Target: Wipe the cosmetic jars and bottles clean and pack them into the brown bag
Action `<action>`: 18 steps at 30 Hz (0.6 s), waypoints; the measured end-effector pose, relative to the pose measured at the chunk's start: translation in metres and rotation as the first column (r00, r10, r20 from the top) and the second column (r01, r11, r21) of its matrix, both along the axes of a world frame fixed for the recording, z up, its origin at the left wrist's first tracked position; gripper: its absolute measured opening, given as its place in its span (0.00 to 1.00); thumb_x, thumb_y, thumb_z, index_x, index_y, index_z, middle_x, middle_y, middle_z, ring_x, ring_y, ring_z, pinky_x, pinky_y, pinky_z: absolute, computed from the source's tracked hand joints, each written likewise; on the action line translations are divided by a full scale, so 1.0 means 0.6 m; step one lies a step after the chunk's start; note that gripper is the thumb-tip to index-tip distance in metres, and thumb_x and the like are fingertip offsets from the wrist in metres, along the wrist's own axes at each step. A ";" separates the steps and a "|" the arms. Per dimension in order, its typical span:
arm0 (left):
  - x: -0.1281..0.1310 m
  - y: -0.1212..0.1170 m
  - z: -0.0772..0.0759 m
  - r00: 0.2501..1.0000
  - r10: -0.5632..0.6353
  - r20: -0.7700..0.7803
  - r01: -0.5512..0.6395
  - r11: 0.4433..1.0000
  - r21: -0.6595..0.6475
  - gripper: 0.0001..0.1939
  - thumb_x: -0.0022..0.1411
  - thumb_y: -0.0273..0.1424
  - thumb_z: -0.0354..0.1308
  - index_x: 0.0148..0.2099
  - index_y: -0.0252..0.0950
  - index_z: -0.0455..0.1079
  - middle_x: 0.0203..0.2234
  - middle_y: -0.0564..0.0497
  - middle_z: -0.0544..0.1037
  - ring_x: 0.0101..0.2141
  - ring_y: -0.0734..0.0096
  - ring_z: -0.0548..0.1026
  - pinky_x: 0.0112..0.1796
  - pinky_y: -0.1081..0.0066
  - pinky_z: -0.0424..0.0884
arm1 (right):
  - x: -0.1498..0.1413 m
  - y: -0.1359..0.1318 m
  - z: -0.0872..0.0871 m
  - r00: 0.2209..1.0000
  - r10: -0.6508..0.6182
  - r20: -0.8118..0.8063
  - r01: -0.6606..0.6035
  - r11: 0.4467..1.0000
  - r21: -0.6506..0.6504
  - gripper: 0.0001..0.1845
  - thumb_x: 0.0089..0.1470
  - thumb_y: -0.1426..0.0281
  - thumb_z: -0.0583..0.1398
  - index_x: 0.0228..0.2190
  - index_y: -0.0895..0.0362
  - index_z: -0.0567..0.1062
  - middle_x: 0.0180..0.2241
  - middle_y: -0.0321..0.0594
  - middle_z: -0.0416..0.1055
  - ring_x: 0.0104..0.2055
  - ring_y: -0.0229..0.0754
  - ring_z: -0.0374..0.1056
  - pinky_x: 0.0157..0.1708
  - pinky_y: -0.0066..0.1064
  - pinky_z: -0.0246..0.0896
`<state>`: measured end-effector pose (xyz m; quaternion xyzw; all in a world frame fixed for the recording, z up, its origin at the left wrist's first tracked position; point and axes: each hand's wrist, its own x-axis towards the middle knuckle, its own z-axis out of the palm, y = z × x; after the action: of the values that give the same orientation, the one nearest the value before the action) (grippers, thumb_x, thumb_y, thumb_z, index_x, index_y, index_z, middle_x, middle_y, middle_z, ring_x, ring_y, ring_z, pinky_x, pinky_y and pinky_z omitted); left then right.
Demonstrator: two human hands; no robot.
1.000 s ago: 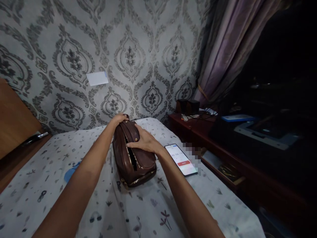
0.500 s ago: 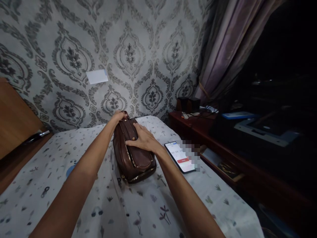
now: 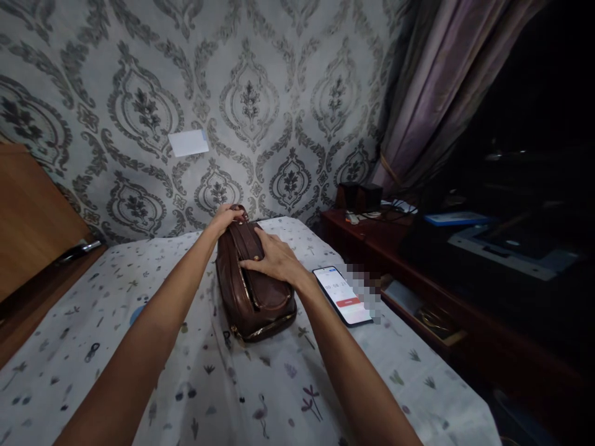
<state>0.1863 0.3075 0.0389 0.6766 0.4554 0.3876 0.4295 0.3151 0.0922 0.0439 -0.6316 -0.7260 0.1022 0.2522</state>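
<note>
A brown leather bag [image 3: 232,286] lies on the bed, its top end toward the wall. Gold-coloured zips run along its front pocket and its lower end. The front pocket's zip edge gapes along the left side. At the top, beside the short handle loop, my left hand [image 3: 226,218] is closed on the bag; its fingertips are partly hidden. My right hand [image 3: 275,259] rests across the front pocket with fingers spread, the thumb near the gaping zip edge.
Right of the bag lies a phone [image 3: 343,297] with a lit screen. The patterned bed sheet [image 3: 260,396] reaches the wall. A dark red desk [image 3: 367,238] with a partly open drawer [image 3: 423,313] stands at right. A wooden board [image 3: 37,217] is at left.
The camera view has shifted slightly, so everything sits a little further right. Both hands keep nearly the same places on the bag.
</note>
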 end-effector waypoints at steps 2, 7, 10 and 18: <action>-0.002 -0.002 0.000 1.000 -0.010 -0.003 0.010 1.000 0.014 0.18 0.69 0.38 0.58 0.57 0.34 0.68 0.51 0.44 0.74 0.46 0.62 0.76 0.46 0.56 0.76 | 0.001 0.003 -0.004 1.000 0.002 -0.005 -0.002 1.000 0.010 0.53 0.52 0.48 0.64 0.67 0.61 0.52 0.63 0.57 0.63 0.65 0.60 0.59 0.60 0.49 0.57; -0.009 -0.009 0.004 0.999 -0.029 -0.019 0.030 0.998 0.050 0.11 0.59 0.35 0.67 0.36 0.32 0.73 0.27 0.53 0.77 0.29 0.70 0.76 0.34 0.69 0.73 | 0.004 0.009 -0.016 0.999 0.030 -0.011 -0.030 0.998 0.046 0.53 0.53 0.47 0.62 0.67 0.63 0.51 0.65 0.57 0.59 0.67 0.61 0.55 0.62 0.50 0.54; -0.011 -0.013 0.008 0.998 -0.038 -0.045 0.041 0.998 0.057 0.12 0.53 0.33 0.71 0.29 0.32 0.72 0.20 0.56 0.73 0.26 0.70 0.74 0.32 0.71 0.71 | 0.005 0.007 -0.017 0.998 0.054 -0.019 -0.052 0.997 0.063 0.52 0.52 0.47 0.63 0.66 0.63 0.53 0.66 0.57 0.58 0.68 0.61 0.54 0.63 0.50 0.53; 0.003 -0.019 0.009 0.997 -0.004 -0.077 0.007 0.999 0.048 0.19 0.69 0.38 0.58 0.57 0.34 0.68 0.52 0.44 0.74 0.47 0.61 0.76 0.46 0.56 0.76 | 0.004 0.003 -0.010 0.998 0.064 -0.009 -0.063 0.995 0.075 0.50 0.51 0.51 0.65 0.65 0.62 0.56 0.65 0.59 0.59 0.69 0.60 0.54 0.64 0.51 0.52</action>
<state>0.1881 0.2958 0.0444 0.7025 0.4604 0.3707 0.3963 0.3172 0.0941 0.0380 -0.5978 -0.7474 0.0865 0.2766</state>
